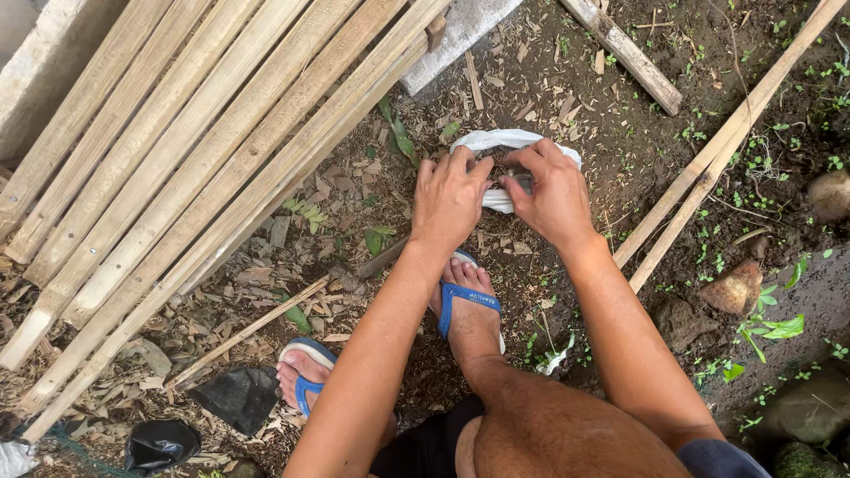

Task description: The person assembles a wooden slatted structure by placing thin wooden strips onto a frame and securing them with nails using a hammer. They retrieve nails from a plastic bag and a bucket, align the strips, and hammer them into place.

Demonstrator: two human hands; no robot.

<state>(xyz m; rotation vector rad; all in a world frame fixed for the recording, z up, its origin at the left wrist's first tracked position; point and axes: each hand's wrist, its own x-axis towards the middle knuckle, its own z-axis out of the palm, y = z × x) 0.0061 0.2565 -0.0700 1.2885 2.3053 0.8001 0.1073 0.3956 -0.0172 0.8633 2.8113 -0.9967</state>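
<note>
Head view: both hands meet low over the dirt, left hand (pixel 450 196) and right hand (pixel 553 196), each grip pinched on one white plastic bag (pixel 496 140), pulling its mouth apart just past two blue sandals (pixel 465 296). Roughly seven split bamboo slats (pixel 204 159) lean at left.

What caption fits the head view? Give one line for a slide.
Crouched on chip-strewn soil beside split bamboo slats, left hand and right hand grip a white plastic bag.

Dirt ground (pixel 620 133) under bamboo slats (pixel 195 168), chips.
</note>
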